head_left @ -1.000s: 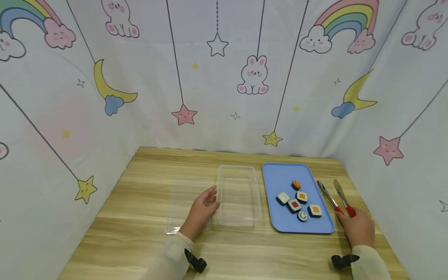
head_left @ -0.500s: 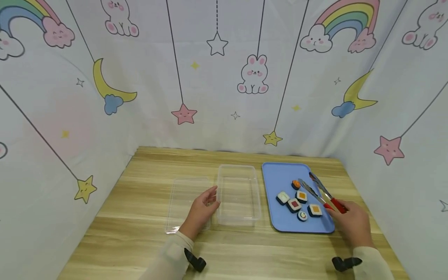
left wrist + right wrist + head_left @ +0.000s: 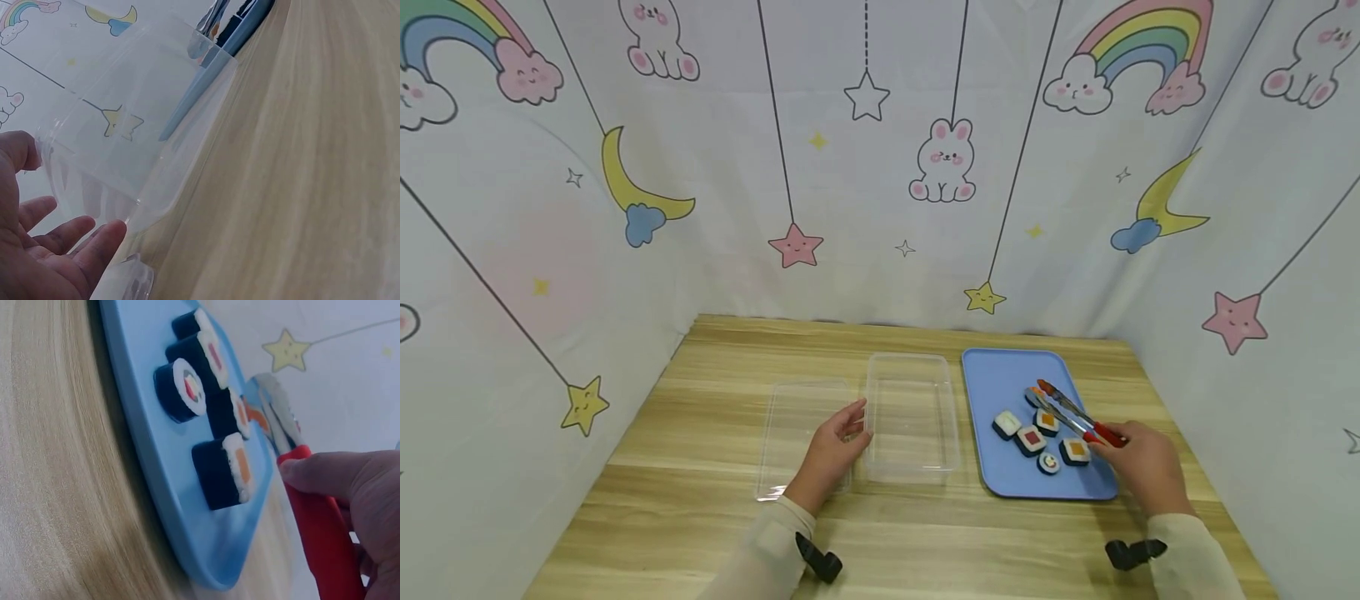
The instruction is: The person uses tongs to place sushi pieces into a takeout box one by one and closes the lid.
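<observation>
My right hand (image 3: 1150,467) grips red-handled metal tongs (image 3: 1108,434) over the right side of the blue tray (image 3: 1000,375). Their tips lie on either side of the orange-topped sushi piece (image 3: 1034,395) at the back of the group; whether they touch it I cannot tell. Several other sushi pieces, such as a red-centred one (image 3: 1031,441) and a round roll (image 3: 189,389), sit nearer. Relaxed fingers of my left hand (image 3: 829,454) rest against the left wall of a clear plastic box (image 3: 94,150), which stands with nothing in it.
A clear flat lid (image 3: 790,433) lies on the wooden table (image 3: 730,367) left of the box, partly under my left forearm and hand. The tray stands just right of the box. A patterned white curtain (image 3: 865,192) encloses the table at the back and sides.
My right hand has lifted the tongs from beside the tray and swung them left over it, their tips now at the orange-topped sushi piece. The left hand has stayed in place.
</observation>
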Available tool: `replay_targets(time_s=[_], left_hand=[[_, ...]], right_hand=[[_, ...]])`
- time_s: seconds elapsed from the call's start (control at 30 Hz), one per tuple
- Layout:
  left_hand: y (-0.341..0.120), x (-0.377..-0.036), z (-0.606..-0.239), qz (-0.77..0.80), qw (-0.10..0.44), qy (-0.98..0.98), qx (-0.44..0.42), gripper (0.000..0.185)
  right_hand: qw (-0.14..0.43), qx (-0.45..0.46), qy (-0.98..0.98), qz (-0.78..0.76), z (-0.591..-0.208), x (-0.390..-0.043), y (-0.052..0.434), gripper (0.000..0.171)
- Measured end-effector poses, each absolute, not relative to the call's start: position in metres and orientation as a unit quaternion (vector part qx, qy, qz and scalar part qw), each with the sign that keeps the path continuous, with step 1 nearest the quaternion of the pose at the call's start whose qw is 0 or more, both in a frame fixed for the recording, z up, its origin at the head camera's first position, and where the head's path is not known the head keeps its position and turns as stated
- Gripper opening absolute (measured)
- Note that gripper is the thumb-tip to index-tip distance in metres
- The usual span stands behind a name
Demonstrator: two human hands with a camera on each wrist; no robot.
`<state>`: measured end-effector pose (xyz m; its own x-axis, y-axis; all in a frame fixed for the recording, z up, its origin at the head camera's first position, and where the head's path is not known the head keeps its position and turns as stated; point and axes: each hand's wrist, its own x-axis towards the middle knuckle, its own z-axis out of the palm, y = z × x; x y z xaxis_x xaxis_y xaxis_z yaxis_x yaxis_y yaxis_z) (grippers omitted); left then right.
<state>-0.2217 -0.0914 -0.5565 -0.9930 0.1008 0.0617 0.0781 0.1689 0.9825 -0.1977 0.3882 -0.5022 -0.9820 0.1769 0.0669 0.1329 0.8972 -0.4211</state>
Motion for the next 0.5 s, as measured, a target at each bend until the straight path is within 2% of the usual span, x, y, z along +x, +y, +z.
replay_targets(time_s=[0.5], left_hand=[[-0.0904,-0.2223,-0.5579,0.64,0.001,0.766,0.06,0.055]], right_hand=[[0.062,-0.08,-0.977,0.19,-0.4963,-0.1999,0.3836,0.042]])
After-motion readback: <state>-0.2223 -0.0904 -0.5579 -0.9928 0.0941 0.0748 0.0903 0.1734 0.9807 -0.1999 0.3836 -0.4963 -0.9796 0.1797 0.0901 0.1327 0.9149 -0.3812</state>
